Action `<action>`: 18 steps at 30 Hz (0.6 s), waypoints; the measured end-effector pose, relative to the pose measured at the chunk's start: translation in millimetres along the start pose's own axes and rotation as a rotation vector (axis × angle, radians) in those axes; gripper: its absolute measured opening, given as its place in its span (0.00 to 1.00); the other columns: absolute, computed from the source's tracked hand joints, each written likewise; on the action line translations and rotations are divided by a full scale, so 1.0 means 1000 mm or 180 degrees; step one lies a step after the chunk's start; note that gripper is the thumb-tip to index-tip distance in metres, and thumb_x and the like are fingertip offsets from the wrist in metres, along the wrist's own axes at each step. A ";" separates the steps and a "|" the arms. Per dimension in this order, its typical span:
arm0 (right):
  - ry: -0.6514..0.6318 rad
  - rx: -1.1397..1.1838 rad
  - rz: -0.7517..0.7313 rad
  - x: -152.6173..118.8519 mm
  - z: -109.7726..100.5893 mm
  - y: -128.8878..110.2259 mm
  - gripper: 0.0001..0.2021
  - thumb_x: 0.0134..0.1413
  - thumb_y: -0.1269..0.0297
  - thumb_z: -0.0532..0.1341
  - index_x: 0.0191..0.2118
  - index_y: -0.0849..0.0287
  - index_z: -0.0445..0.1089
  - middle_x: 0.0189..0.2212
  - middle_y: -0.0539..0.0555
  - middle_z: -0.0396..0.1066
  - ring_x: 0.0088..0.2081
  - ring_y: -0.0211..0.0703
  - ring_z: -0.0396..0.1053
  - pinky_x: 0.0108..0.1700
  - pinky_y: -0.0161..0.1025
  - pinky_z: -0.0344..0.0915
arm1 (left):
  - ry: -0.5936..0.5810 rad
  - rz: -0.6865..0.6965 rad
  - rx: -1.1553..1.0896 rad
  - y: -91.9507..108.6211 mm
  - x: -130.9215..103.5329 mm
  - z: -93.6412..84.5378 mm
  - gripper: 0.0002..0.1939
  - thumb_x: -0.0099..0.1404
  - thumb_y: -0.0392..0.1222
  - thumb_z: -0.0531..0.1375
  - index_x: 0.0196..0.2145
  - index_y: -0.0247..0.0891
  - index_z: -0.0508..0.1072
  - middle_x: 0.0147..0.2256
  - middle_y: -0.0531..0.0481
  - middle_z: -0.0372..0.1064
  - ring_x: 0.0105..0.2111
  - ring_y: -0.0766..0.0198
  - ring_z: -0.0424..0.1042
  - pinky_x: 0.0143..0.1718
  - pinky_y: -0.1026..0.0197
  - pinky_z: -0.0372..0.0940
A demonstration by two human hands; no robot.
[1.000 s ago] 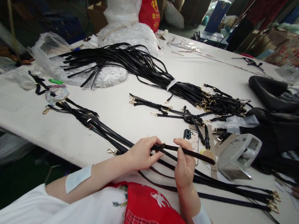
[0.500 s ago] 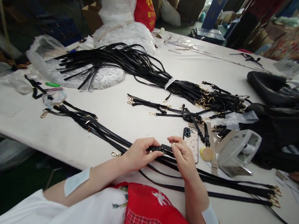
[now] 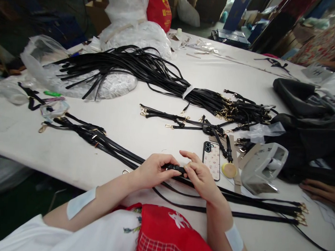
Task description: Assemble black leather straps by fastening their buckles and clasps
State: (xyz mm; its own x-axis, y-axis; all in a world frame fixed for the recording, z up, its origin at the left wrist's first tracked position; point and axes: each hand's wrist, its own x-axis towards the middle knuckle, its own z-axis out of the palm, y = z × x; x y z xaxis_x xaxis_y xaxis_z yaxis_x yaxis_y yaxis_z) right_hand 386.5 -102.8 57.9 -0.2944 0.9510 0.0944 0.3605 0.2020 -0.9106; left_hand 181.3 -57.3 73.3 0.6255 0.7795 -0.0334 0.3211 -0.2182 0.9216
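Observation:
Thumb and fingers of my left hand (image 3: 156, 170) are closed on a black strap (image 3: 174, 167) near its buckle. My right hand (image 3: 200, 176) pinches the same strap just to the right, its index finger raised off it. Between the hands the strap's end is mostly covered by fingertips. Under and beside them run several long black straps (image 3: 117, 147) laid across the table, with gold clasps (image 3: 301, 215) at the right end. A gold hook (image 3: 125, 171) shows by my left wrist.
A phone (image 3: 211, 160), a yellow tape roll (image 3: 228, 170) and a whitish plastic dispenser (image 3: 263, 169) lie right of my hands. Beyond is a tied bundle of black straps (image 3: 159, 77). Another person's hand (image 3: 324, 192) rests at the right edge, near black bags (image 3: 310, 145).
My right hand has moved left, closer to my left hand, and its fingertips now cover the strap end that showed before. The other person's hand has come further into view.

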 end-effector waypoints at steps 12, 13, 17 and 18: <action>0.0610 0.0221 -0.0042 0.005 0.014 -0.010 0.14 0.63 0.68 0.54 0.27 0.56 0.71 0.57 0.56 0.66 0.58 0.45 0.64 0.61 0.47 0.59 | 0.0296 0.0066 0.0351 -0.012 0.001 0.002 0.13 0.60 0.54 0.62 0.36 0.43 0.76 0.31 0.52 0.78 0.29 0.60 0.75 0.28 0.65 0.67; 0.0600 0.0207 -0.0039 0.005 0.013 -0.010 0.13 0.63 0.68 0.54 0.28 0.56 0.71 0.57 0.56 0.66 0.58 0.45 0.63 0.62 0.47 0.58 | 0.0291 0.0051 0.0332 -0.013 0.002 0.003 0.13 0.60 0.53 0.62 0.36 0.42 0.76 0.31 0.52 0.77 0.29 0.60 0.75 0.28 0.65 0.67; 0.0587 0.0465 -0.0078 0.004 0.016 -0.006 0.15 0.65 0.62 0.53 0.29 0.57 0.70 0.57 0.57 0.65 0.57 0.45 0.64 0.61 0.46 0.59 | 0.0226 0.0051 0.0270 -0.006 0.002 0.005 0.10 0.62 0.48 0.61 0.35 0.41 0.76 0.31 0.52 0.77 0.29 0.62 0.74 0.31 0.64 0.67; 0.0578 0.0645 -0.0054 0.004 0.018 -0.005 0.16 0.65 0.60 0.53 0.28 0.57 0.70 0.58 0.57 0.65 0.57 0.45 0.65 0.61 0.45 0.59 | 0.0228 0.0052 0.0218 -0.004 0.002 0.006 0.09 0.62 0.47 0.61 0.35 0.40 0.76 0.31 0.52 0.77 0.29 0.63 0.74 0.32 0.64 0.67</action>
State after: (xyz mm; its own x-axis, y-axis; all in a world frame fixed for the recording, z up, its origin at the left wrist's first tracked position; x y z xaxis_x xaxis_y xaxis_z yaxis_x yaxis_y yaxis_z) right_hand 368.1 -104.4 55.7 -0.1287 0.9780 0.1641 0.1669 0.1845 -0.9685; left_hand 185.6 -58.2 67.6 0.5793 0.8150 0.0116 0.3605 -0.2690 0.8931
